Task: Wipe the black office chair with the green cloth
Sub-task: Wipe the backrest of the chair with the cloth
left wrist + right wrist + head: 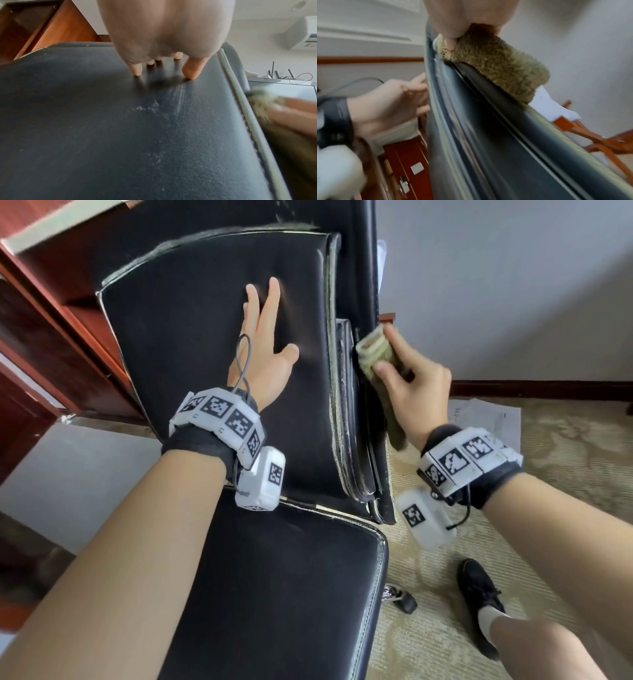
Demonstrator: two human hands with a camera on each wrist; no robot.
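Both forearms reach in w/ marker wristbands. Black office chair (212, 337) fills the middle, backrest dusty and scuffed. Left hand (263, 350) lies flat on backrest front, fingers straight. Right hand (416, 392) grips the folded green cloth (373, 350), pressing it vs. backrest's right side edge. Black shoe (478, 587) on carpet.

Wooden desk (51, 313), papers (486, 419) on patterned carpet (565, 446).

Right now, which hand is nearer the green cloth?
Right. The right hand grips the green cloth at the chair back's side edge; the left hand lies flat on the backrest, apart from it.
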